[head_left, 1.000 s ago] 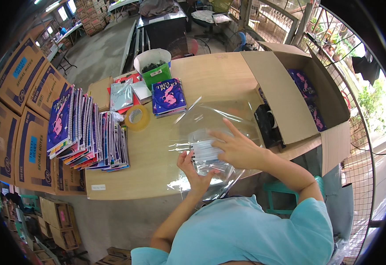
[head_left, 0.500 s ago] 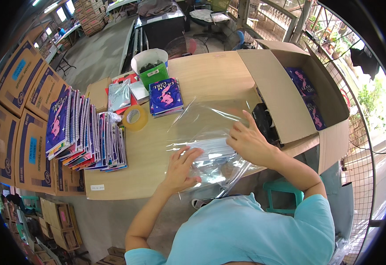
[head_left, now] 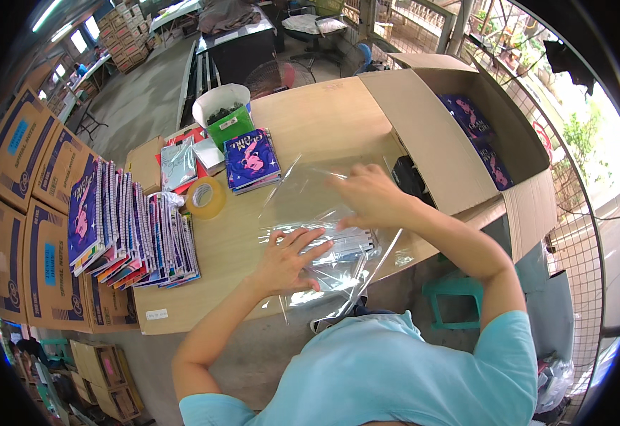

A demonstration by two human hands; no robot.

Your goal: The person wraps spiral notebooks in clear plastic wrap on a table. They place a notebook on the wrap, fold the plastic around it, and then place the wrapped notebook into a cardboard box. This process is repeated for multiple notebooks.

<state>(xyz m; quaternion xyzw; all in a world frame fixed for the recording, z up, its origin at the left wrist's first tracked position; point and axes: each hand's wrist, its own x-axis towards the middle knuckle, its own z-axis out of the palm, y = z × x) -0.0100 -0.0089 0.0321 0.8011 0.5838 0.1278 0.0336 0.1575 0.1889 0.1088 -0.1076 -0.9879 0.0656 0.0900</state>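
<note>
I have my left hand (head_left: 285,261) spread flat, pressing the stack of clear plastic sleeves (head_left: 338,245) to the wooden table (head_left: 324,121), apparently so the slippery sheets don't slide. My right hand (head_left: 368,197), fingers loosely curled, rests on the crinkly film's far edge. A tape roll (head_left: 205,197) sits beyond my left hand.
</note>
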